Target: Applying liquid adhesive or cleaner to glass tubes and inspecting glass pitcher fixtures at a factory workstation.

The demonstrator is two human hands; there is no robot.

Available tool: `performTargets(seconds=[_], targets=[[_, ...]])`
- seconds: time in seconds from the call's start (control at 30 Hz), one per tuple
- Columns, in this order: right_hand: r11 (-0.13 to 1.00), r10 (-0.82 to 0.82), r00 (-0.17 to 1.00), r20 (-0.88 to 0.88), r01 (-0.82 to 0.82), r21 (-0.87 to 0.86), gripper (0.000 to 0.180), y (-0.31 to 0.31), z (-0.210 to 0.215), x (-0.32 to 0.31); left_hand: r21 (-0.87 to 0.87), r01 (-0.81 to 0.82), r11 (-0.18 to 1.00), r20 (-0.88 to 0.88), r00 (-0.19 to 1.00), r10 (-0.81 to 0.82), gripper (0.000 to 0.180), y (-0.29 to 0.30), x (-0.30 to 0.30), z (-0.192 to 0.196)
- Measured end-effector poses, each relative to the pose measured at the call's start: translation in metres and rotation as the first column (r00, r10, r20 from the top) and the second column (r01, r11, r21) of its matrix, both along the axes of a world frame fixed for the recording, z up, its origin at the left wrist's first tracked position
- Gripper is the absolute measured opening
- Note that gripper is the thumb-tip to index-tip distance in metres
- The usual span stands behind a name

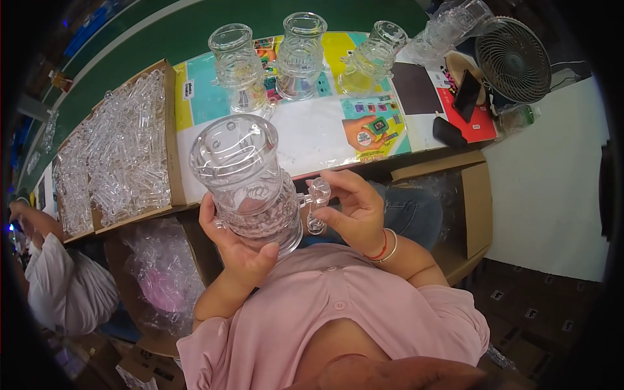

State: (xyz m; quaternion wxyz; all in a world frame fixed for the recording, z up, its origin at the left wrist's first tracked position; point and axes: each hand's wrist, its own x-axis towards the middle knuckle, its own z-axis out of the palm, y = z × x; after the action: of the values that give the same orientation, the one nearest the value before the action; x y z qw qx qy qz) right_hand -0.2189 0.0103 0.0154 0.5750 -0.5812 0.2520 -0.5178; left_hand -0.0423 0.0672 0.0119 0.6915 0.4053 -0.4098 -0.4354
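A large clear plastic mug (250,185), barrel-shaped with a wide round rim, is tilted in front of my chest. My left hand (239,250) grips it low on its left side, the thumb lying along the base. Against its right side stands a small clear handle piece (318,205) with rounded ends, level with a short peg on the mug. My right hand (356,211) pinches that piece between thumb and fingers. Whether the handle is fully seated on the mug, I cannot tell.
An open cardboard box (170,123) full of small clear handle pieces lies to the left. Several similar mugs, one of them this mug (302,55), stand along the table's back. At right are a black fan (513,60) and a phone (467,94). Another person's sleeve (65,286) shows far left.
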Motion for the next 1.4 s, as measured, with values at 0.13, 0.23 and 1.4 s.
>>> performTargets(seconds=[0.13, 0.23, 1.4], targets=[[0.997, -0.06, 0.994, -0.089, 0.056, -0.046, 0.051, -0.001, 0.003, -0.002, 0.015, 0.011, 1.0, -0.029, 1.0, -0.011, 0.111, -0.001, -0.004, 0.003], [0.991, -0.092, 0.988, -0.125, 0.078, -0.113, 0.05, -0.001, 0.004, -0.005, 0.009, 0.03, 1.0, 0.028, 0.999, -0.03, 0.108, -0.001, -0.005, 0.004], [0.733, 0.618, 0.786, -0.001, -0.576, 0.361, 0.044, 0.025, -0.009, -0.04, -0.278, 0.781, 0.559, 0.667, 0.575, -0.473, 0.078, -0.02, -0.005, 0.004]])
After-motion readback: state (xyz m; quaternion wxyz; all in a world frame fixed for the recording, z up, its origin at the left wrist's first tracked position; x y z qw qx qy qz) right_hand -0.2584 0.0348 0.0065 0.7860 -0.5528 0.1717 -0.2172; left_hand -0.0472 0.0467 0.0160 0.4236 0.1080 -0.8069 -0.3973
